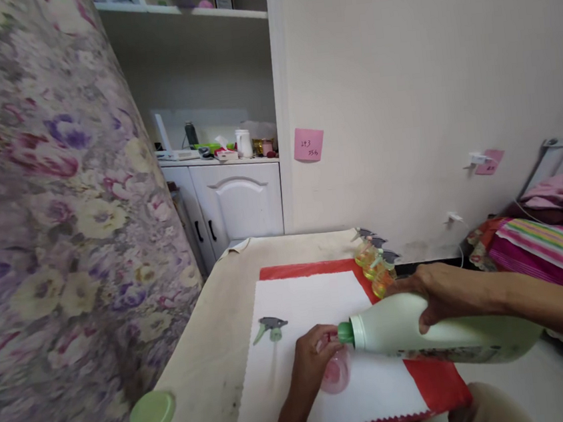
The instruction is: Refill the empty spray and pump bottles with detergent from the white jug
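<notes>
My left hand [315,355] is closed round the neck of a small pink see-through bottle [336,372] on the white scalloped mat [375,389]. My right hand [443,291] grips a large pale green detergent jug [389,326], tipped nearly level. The jug's darker green spout [345,332] meets the mouth of the pink bottle; whether liquid flows cannot be made out. A grey and green spray trigger [273,326] with a thin tube lies on the mat, left of my left hand. On the table's near left corner sits a round green cap [153,416].
Several spray bottles with yellow liquid [381,281] stand at the mat's far right corner. Red sheeting [438,382] shows under the mat on the cloth-covered table [200,354]. A floral curtain [70,213] hangs at left, a white cabinet [241,205] stands behind, and a bed [560,235] is at right.
</notes>
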Motion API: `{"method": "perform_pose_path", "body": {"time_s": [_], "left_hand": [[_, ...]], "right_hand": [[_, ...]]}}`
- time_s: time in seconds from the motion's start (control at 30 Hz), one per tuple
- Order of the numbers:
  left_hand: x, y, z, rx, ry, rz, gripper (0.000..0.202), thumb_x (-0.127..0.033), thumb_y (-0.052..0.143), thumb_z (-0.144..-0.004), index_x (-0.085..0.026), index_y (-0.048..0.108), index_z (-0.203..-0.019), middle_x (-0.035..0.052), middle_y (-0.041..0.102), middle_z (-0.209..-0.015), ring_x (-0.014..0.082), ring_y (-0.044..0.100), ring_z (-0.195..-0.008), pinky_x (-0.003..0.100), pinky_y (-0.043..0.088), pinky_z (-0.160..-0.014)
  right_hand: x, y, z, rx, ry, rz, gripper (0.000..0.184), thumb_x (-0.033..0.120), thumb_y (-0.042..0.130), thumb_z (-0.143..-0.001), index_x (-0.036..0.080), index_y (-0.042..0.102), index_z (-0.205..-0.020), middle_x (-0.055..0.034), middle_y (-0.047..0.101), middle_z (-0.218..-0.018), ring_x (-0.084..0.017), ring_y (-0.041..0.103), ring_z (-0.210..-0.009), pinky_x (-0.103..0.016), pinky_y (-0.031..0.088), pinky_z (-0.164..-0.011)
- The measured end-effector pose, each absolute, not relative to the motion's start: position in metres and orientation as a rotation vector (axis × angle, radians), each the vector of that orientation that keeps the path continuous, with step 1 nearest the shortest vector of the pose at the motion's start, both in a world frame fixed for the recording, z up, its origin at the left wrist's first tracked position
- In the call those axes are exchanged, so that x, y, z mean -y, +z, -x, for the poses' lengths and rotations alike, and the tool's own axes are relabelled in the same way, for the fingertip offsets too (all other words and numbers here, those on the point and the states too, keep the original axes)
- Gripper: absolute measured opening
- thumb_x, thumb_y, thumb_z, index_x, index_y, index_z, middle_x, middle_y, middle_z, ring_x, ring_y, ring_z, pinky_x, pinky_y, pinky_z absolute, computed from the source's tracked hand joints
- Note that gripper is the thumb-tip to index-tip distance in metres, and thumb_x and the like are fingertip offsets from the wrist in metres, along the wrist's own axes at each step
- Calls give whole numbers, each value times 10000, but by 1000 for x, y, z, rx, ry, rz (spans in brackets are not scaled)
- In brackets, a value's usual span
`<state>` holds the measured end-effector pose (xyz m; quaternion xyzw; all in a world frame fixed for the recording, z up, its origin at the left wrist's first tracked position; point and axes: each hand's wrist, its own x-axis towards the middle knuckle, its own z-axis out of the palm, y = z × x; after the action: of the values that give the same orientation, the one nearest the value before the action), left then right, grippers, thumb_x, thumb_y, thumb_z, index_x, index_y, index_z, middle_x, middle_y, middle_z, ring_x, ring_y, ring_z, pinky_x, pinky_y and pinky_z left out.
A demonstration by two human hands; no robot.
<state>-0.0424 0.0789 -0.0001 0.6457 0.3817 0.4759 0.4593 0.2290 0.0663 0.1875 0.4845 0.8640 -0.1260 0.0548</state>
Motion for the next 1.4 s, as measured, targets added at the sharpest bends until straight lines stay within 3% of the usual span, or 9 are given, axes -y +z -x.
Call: {"method": "perform_pose_path", "body": {"time_s": [0.5, 0.9, 1.4], "left_hand": [[-82, -4, 44, -952, 1154, -1601, 187, -151, 659, -707, -198, 734, -872, 32, 729, -878, 218, 643, -863, 271, 450, -780], [-81, -5, 44, -940, 1154, -1611, 189, -160, 650, -724, -214, 737, -883, 23, 732, -889, 215, 646, -874, 274, 453, -793], [-80, -2, 44, -960, 1125, -1629, 192, -192, 638, -719, -208, 733, -885, 39, 733, -894, 233, 644, -876, 294, 460, -798]], "right_hand": [[-63, 197, -220, -2617, -408, -1450, 527, 348, 734, -662, 290, 617, -1172, -48, 734, -911, -270, 669, -850, -275, 449, -663], [-62, 198, -222, -2597, -397, -1482, 635, 314, 777, -614, 331, 587, -1219, -26, 734, -911, -277, 670, -864, -291, 470, -699], [-63, 198, -223, -2612, -407, -1462, 598, 314, 784, -602, 348, 609, -1173, -7, 737, -920, -272, 669, -866, -282, 471, -695]]}}
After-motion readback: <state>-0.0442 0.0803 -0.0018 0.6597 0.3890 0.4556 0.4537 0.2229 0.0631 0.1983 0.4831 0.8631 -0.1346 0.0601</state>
